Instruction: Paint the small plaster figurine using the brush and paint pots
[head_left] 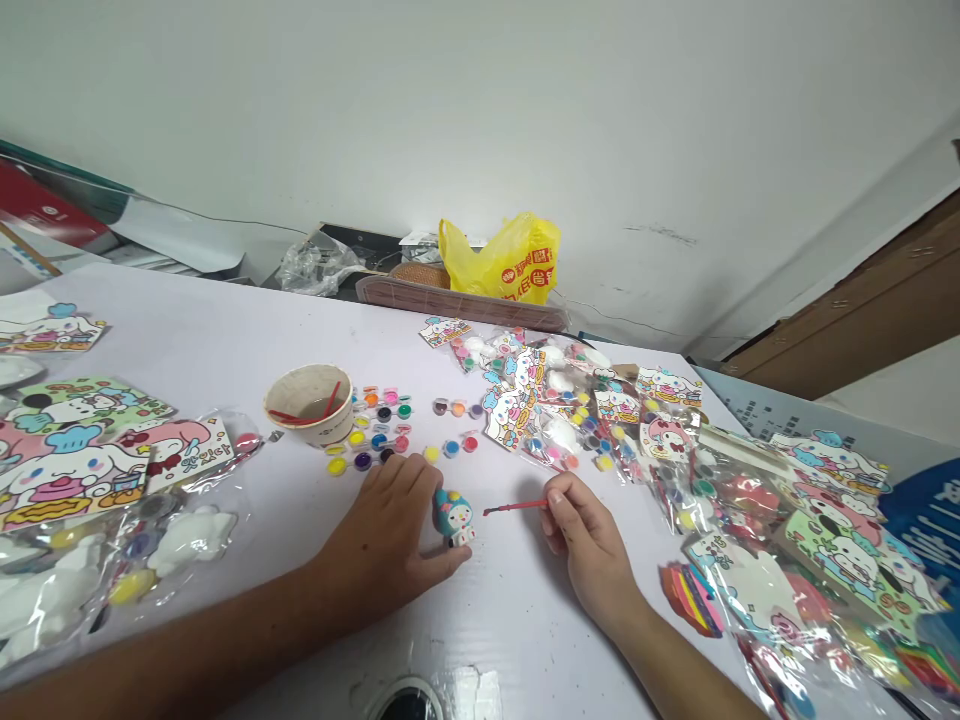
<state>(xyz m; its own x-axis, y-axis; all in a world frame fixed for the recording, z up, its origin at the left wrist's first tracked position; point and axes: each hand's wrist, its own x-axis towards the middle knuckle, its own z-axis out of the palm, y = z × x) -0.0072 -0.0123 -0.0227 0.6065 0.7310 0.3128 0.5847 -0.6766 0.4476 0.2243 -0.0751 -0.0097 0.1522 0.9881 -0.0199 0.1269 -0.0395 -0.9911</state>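
Note:
A small painted figurine (455, 518) with a blue hood, a yellow patch on top and a white body stands upright on the white table. My left hand (401, 525) is closed around its left side, the thumb at its base. Just to the right, my right hand (581, 525) pinches a red-handled paintbrush (517, 507), its dark tip pointing at the figurine with a small gap between them. Beyond my left hand sit several small paint pots (373, 437) in many colours, some with lids raised. A paper cup (319, 405) holds murky water and red brush handles.
Plastic packs with cartoon cards and white figurines lie at the left (135, 480) and right (780, 570). A yellow plastic bag (501, 262) is behind the table's far edge, by the wall. A roll of tape (409, 700) sits at the near edge.

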